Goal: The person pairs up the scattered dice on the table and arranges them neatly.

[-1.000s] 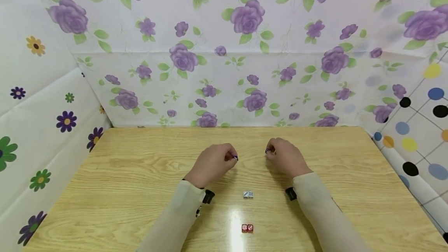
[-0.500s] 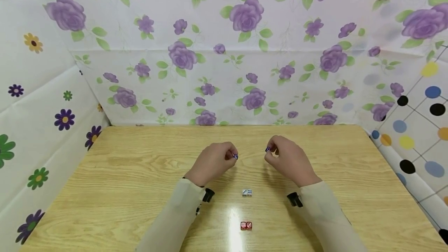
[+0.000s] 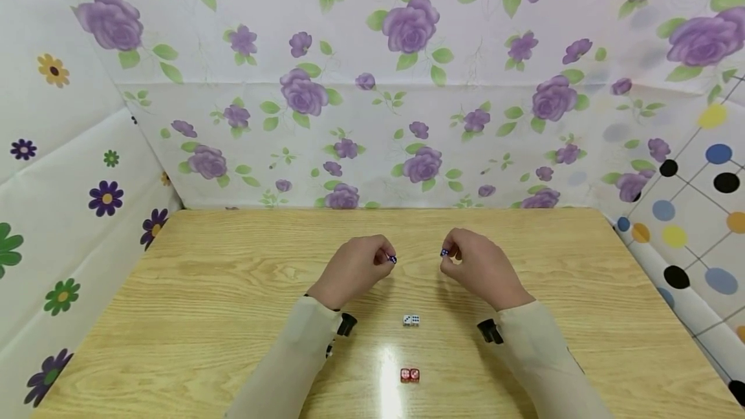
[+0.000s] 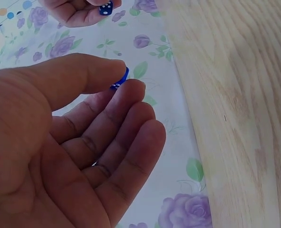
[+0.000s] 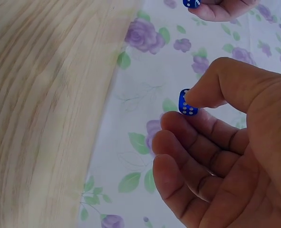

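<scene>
Between thumb and fingertips my left hand [image 3: 355, 269] pinches a small blue die [image 3: 392, 259] with white dots, above the table. In the left wrist view that die [image 4: 120, 80] is mostly covered by the thumb and fingers. Facing it across a gap, my right hand [image 3: 480, 266] pinches a second blue die [image 3: 445, 253]. The right wrist view shows dotted faces of this die [image 5: 188, 102] between thumb and forefinger. Nearer to me on the table, two white dice [image 3: 410, 320] lie side by side. Closer still is a touching pair of red dice [image 3: 410, 375].
A light wood-grain table [image 3: 233, 290] lies under both hands. Behind it hangs a white cloth [image 3: 378, 115] with purple flowers, meeting the table's far edge. Patterned cloths stand at the left and right sides. Each wrist carries a black camera mount [image 3: 490, 332].
My right forearm has shifted slightly right and nearer, the die still in its pinch. The right die has turned a little in the fingers. The left hand stays almost still, its die slightly turned.
</scene>
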Motion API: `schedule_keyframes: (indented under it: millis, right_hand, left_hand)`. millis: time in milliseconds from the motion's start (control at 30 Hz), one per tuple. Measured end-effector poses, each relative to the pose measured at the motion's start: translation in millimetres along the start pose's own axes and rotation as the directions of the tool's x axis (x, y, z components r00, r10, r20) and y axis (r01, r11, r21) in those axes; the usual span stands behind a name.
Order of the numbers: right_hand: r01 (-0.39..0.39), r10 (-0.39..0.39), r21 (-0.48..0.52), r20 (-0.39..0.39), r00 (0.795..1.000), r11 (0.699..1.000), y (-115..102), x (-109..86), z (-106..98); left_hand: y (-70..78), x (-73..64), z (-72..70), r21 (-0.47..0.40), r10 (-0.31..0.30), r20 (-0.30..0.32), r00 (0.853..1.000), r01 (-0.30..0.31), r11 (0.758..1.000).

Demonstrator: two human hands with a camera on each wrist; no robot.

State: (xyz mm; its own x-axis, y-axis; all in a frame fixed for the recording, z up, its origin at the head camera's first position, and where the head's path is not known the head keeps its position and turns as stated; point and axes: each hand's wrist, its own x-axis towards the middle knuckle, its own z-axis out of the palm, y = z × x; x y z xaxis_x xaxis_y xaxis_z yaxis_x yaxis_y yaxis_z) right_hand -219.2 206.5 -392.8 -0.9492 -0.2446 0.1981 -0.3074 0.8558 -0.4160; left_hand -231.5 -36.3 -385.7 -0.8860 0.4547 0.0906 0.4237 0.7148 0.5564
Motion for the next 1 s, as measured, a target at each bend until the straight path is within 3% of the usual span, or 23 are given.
schedule_keyframes:
  millis: [600, 1000]
  right_hand:
    - [0.004, -0.002, -0.025, 0.073, 0.997, 1.000, -2.4, -0.4, 4.8]
    - [-0.002, 0.014, -0.068, 0.181, 0.983, 0.998, -3.1, 2.5, 24.6]
  left_hand:
    - [-2.7, 1.4, 5.6, -0.023, -0.012, 0.019, 1.000, 0.012, 1.000]
    - [-13.2, 2.6, 17.9, 0.019, -0.029, 0.117, 0.993, 0.027, 0.999]
